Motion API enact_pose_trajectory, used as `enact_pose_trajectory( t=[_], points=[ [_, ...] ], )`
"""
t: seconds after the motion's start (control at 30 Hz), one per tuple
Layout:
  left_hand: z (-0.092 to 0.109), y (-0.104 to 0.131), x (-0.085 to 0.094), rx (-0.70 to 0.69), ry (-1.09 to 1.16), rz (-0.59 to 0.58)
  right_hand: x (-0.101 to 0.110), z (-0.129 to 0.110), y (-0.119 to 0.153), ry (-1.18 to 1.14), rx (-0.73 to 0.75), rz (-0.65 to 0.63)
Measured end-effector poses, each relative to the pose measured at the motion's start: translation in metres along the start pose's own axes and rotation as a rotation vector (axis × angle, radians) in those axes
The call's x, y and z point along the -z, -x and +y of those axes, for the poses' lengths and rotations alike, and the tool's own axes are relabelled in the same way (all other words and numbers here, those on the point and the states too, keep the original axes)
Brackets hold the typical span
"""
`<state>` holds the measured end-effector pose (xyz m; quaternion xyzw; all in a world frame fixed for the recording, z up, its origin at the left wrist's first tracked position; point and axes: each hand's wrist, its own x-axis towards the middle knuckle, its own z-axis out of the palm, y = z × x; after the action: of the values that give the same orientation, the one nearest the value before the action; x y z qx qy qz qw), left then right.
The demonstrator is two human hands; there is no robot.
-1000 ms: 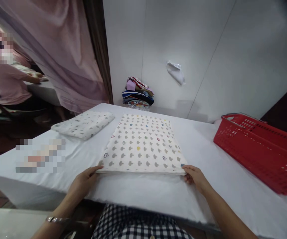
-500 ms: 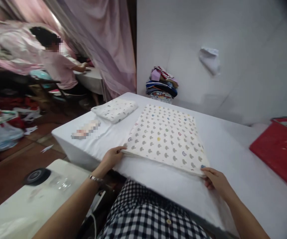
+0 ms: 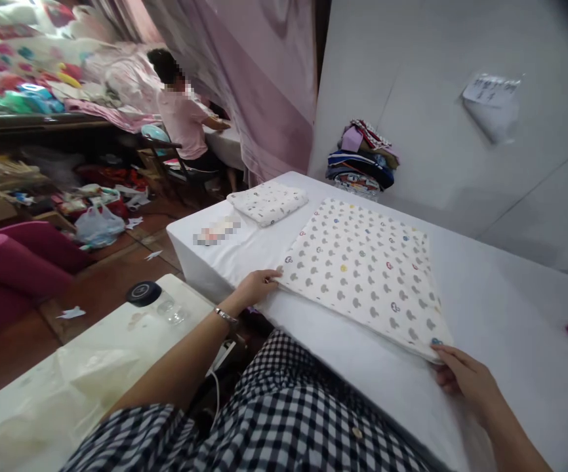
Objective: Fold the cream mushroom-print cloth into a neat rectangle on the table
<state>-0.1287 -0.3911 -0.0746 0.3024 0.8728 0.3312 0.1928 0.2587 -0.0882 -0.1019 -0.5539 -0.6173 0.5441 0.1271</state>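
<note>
A: Status of hands?
B: Left hand (image 3: pixel 257 286) pinches the near-left corner of the printed cloth (image 3: pixel 363 269). Right hand (image 3: pixel 471 377) pinches the near-right corner, thumb on top.
A: Where's the cloth?
B: Flat on the white-covered bench (image 3: pixel 505 308), by its near edge.
A: Anything around it?
B: Second folded cloth (image 3: pixel 267 203) beyond the left hand, fabric stack (image 3: pixel 363 157) by the wall.
</note>
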Motion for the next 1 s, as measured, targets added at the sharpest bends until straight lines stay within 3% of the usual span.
enact_pose_trajectory(
  t=[0.2,0.3,0.4,0.47,0.53,0.67,0.77,0.87,1.0],
  points=[
    [-0.002,0.0,0.006,-0.017,-0.127,-0.045,-0.002,0.001,-0.003,0.12,0.031,-0.006],
    [0.002,0.001,0.008,-0.086,-0.327,-0.021,0.0,-0.001,-0.006,0.397,0.114,-0.032],
    [0.012,0.004,0.003,-0.22,-0.519,0.129,0.001,-0.009,0.004,0.751,0.291,0.079],
    [0.025,0.006,-0.008,-0.375,-0.545,0.221,-0.006,-0.019,0.018,0.887,0.429,0.195],
    [0.041,0.006,-0.026,-0.56,-0.497,0.2,-0.021,-0.03,0.03,0.899,0.612,0.233],
    [0.075,-0.004,-0.068,-0.81,-0.428,0.002,-0.059,-0.051,0.022,0.783,0.965,0.011],
    [0.088,-0.025,-0.088,-0.802,-0.508,-0.139,-0.072,-0.059,-0.009,0.882,0.883,-0.148],
    [0.085,-0.048,-0.094,-0.72,-0.551,-0.22,-0.069,-0.058,-0.037,1.012,0.688,-0.158],
    [0.073,-0.061,-0.094,-0.692,-0.539,-0.261,-0.063,-0.058,-0.041,1.052,0.65,-0.151]
  ],
)
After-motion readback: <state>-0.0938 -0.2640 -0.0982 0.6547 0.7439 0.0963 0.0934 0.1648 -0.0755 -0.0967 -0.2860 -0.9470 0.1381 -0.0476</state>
